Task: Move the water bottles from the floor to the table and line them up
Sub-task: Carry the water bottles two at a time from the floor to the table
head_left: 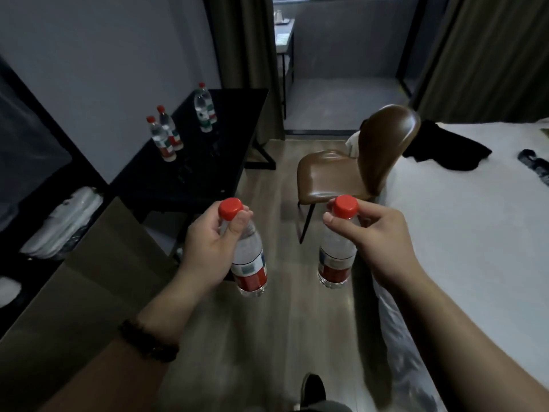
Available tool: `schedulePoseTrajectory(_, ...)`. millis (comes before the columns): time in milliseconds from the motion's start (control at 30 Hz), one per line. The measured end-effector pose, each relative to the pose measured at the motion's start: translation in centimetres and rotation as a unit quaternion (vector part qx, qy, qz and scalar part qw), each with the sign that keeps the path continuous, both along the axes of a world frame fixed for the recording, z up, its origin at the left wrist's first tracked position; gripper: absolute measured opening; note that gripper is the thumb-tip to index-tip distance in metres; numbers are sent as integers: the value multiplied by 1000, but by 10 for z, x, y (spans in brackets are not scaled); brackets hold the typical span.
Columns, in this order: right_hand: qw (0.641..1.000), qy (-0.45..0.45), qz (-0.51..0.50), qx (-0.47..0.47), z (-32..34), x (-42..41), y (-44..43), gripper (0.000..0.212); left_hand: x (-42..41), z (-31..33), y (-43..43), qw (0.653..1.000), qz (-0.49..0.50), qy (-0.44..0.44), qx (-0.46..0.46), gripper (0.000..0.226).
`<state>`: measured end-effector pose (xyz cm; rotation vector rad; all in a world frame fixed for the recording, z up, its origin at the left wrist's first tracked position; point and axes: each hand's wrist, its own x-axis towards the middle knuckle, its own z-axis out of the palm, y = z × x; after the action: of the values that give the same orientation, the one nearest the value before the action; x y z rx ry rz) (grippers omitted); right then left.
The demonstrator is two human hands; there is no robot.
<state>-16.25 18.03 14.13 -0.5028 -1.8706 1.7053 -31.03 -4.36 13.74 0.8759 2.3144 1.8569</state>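
— What are your hands doing?
— My left hand grips one red-capped clear plastic water bottle, my right hand another, above the wooden floor.
— What's around?
— A brown leather chair stands beside the black bench, where three bottles stand.

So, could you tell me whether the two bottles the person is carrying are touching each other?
Apart. The head view shows bare floor between the left-hand bottle and the right-hand bottle, each held by its neck.
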Motion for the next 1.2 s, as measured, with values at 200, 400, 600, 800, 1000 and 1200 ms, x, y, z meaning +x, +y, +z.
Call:
schedulePoseTrajectory(200,1000,-5,30,4,13,-108,76,20,-92,10,59,999,25,-14,14,31)
schedulePoseTrajectory(400,999,-9,43,3,10,-225,132,16,-201,-10,109,998,53,-29,-11,24)
schedulePoseTrajectory(600,996,-38,79,28,1,-370,172,14,-333,-29,147,997,70,-15,-33,23)
schedulePoseTrajectory(800,989,-20,141,38,13,-520,205,15,-468,-14,171,997,75,-11,-27,28)
schedulePoseTrajectory(1000,982,-27,181,44,13,-655,219,18,-566,-10,182,989,140,-13,-38,23)
schedulePoseTrajectory(1200,956,-60,284,50,1,-780,227,18,-639,-15,175,976,204,-28,-72,42)
